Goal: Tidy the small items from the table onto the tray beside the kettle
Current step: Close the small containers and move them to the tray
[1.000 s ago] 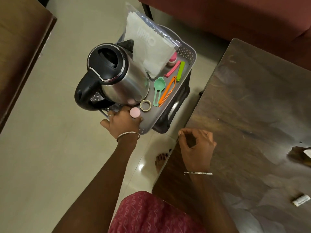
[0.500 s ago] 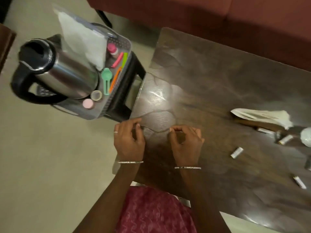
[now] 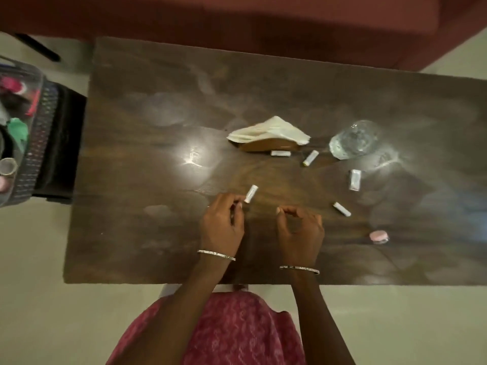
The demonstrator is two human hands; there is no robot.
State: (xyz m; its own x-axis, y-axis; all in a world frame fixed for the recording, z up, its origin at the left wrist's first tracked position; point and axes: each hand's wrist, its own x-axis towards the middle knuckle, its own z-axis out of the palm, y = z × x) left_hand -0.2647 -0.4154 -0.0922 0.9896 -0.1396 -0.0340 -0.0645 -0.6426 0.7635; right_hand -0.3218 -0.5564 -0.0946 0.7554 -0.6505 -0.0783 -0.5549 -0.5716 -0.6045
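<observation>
Small items loose on table: short white tubes, flat white sachet toward right edge, pink round cap nr front-right. One tube, the nearest tube, lies mid-front, tilted; its near end touches L hand fingertips. L fingers curled; pinching or only touching, can't tell. R hand just beside, curled, thumb/index tips together, nothing seen in it. Tray sits off table's left edge. Contents blurred: green and pink/red bits, tape ring. Clear glass and tissue holder mid-table.
</observation>
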